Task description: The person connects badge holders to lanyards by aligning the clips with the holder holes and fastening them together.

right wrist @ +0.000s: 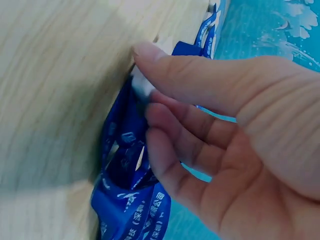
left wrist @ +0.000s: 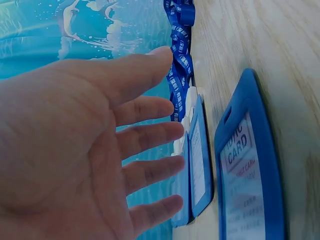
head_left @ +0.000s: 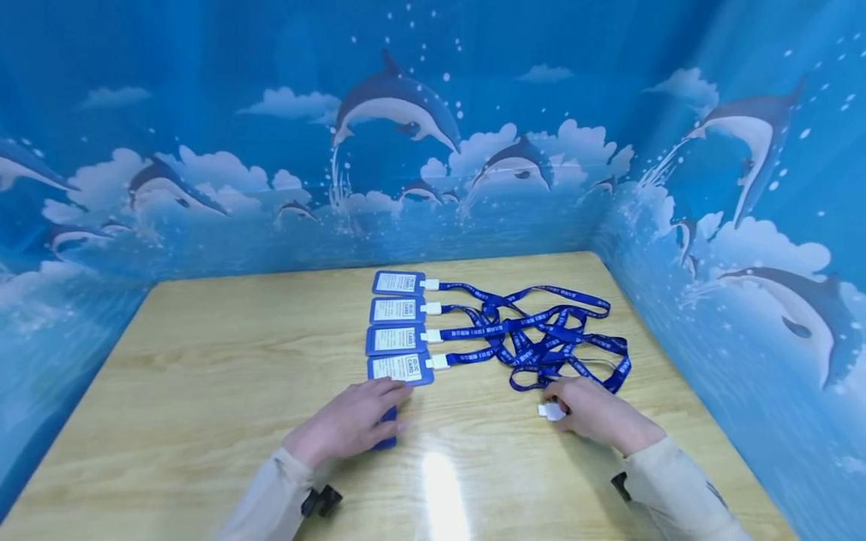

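My left hand [head_left: 355, 422] hovers with its fingers extended over a blue ID card holder [head_left: 387, 437], which it partly hides in the head view. In the left wrist view the hand [left wrist: 95, 145] is apart from that holder, whose top slot has no clip in it. My right hand [head_left: 595, 412] pinches a white plastic clip [head_left: 552, 411] between thumb and fingers, near the table. From the clip, a blue printed lanyard [right wrist: 125, 145] trails under the fingers in the right wrist view.
Several blue card holders [head_left: 395, 310] lie in a column at the table's middle, each joined by a white clip [head_left: 433, 336] to a lanyard. Their straps [head_left: 555, 330] tangle together on the right. A dolphin-printed curtain [head_left: 284, 150] borders the wooden table [head_left: 223, 376].
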Action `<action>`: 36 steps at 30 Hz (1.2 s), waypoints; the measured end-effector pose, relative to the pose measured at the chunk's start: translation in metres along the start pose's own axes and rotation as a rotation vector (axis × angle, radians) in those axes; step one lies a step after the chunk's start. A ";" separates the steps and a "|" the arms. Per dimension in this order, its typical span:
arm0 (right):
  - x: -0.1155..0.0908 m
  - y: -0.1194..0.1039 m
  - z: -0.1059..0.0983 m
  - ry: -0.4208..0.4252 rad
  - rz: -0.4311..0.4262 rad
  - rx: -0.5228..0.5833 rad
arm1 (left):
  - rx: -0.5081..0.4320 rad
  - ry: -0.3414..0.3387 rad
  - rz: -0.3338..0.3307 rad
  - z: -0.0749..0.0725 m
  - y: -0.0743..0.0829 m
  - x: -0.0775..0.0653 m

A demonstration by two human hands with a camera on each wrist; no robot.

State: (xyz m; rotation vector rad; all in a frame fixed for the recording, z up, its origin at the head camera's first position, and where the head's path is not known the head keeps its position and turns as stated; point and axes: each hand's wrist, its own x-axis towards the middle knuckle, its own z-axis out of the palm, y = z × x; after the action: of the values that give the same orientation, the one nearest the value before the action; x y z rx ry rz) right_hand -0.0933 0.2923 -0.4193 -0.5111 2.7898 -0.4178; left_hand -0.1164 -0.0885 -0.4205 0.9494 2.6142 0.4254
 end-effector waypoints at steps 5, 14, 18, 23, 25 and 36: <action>0.003 0.005 -0.001 0.034 0.021 -0.034 | 0.021 0.044 0.002 0.000 0.001 -0.019; 0.013 -0.005 -0.006 0.151 -0.103 0.010 | 0.084 0.080 0.009 0.007 -0.006 -0.047; 0.022 -0.013 -0.002 0.192 -0.147 0.025 | 0.064 0.062 0.017 0.013 -0.007 -0.051; 0.031 -0.025 0.001 0.220 -0.185 -0.002 | 0.062 0.035 0.004 0.017 -0.005 -0.050; 0.034 -0.029 0.002 0.219 -0.200 -0.005 | 0.060 0.020 -0.006 0.018 -0.003 -0.048; 0.051 -0.044 0.008 0.169 -0.287 0.034 | 0.038 -0.028 -0.047 0.020 0.005 -0.041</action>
State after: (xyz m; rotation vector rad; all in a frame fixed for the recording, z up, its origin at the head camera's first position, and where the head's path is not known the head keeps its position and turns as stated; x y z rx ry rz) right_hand -0.1233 0.2321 -0.4229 -0.9129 2.8688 -0.5928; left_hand -0.0756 -0.1087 -0.4278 0.8974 2.6228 0.3491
